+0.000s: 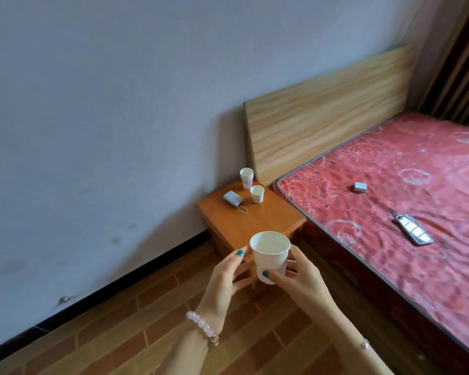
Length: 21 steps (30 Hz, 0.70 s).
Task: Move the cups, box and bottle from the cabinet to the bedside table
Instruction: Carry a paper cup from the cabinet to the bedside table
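Paper cup point(270, 259) held upright, short of bedside surface point(255, 223).
Right hand point(301, 272) fingers clamp it; left hand point(225, 277) fingers apart alongside, probably steadying.

We noted red patterned mattress point(390, 198) at 3 o'clock, dark piping along edge. Flat dark device with pale buttons point(414, 233) lay on it, near 4 o'clock. Wooden headboard point(322, 117) at 2 o'clock, against grey wall point(106, 104). Striped curtain point(458, 63) in far 2 o'clock corner. Brick-pattern floor point(119, 334) at 7 o'clock, black skirting point(146, 269) along wall foot.
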### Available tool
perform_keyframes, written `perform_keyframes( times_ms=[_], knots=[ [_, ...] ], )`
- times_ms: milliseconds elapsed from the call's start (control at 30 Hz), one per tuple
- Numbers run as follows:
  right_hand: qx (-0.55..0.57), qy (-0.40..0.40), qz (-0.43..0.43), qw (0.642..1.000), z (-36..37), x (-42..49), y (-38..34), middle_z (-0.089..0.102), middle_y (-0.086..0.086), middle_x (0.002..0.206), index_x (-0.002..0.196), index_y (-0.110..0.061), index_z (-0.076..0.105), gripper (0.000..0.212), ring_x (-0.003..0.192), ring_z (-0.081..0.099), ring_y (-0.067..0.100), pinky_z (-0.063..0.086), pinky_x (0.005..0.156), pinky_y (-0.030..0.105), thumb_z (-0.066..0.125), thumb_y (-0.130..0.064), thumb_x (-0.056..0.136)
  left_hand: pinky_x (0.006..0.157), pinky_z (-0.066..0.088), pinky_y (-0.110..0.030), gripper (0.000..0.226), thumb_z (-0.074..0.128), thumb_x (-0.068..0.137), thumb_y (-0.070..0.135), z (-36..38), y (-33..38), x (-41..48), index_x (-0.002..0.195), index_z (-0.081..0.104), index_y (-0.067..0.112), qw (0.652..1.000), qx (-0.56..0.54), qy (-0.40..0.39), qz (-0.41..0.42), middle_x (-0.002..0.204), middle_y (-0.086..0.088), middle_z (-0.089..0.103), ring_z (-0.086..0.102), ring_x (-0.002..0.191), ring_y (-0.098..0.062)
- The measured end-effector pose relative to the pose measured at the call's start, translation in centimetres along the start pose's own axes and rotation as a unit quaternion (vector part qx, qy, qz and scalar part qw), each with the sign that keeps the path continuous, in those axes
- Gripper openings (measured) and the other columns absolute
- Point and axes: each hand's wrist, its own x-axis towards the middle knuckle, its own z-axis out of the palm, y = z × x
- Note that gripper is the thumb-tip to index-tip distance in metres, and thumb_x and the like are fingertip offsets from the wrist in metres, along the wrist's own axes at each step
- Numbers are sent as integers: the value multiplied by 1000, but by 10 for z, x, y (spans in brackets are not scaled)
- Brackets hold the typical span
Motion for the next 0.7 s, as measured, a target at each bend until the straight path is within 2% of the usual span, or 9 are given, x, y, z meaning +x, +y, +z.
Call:
perform_keyframes(
  times_ms=[200,333,433,500,600,700],
  knots=[
    [-3,-12,13,1000,-18,74,15,58,-18,112,121,-34,47,56,101,57,3,50,76,17,75,-27,73,88,48,-22,39,30,99,37,17,11,72,135,42,28,1000,5,8,-22,129,13,49,52,116,-5],
    [-10,-10,34,999,-27,117,27,58,-14,113,124,-29,46,59,101,56,3,48,76,15,75,-25,73,106,40,-39,45,32,98,40,22,13,121,139,41,25,999,-1,2,-51,142,6,43,42,131,-14],
    [-6,-11,46,999,-34,151,38,58,-20,109,118,-36,47,54,101,56,2,48,74,14,74,-24,73,108,36,-46,44,33,98,38,27,14,161,138,43,22,997,-13,-1,-71,142,3,46,42,131,-17],
    [-6,-10,57,998,-38,176,47,58,-22,108,115,-38,46,52,100,56,0,47,75,15,74,-25,73,108,36,-45,38,33,99,36,30,13,192,132,49,24,997,-17,-5,-80,136,4,51,46,126,-15],
    [-15,-5,78,997,-44,220,62,58,-19,109,119,-34,47,55,101,56,2,47,80,18,75,-26,73,94,47,-31,29,31,101,31,34,11,241,118,54,31,996,-20,-19,-82,122,10,58,54,114,-7],
    [-15,-4,97,995,-47,268,73,58,-19,106,113,-39,46,50,101,55,2,46,79,18,74,-25,73,74,49,-18,33,31,100,33,36,10,295,126,52,25,995,-17,-21,-94,124,8,57,56,108,-4]
  ],
)
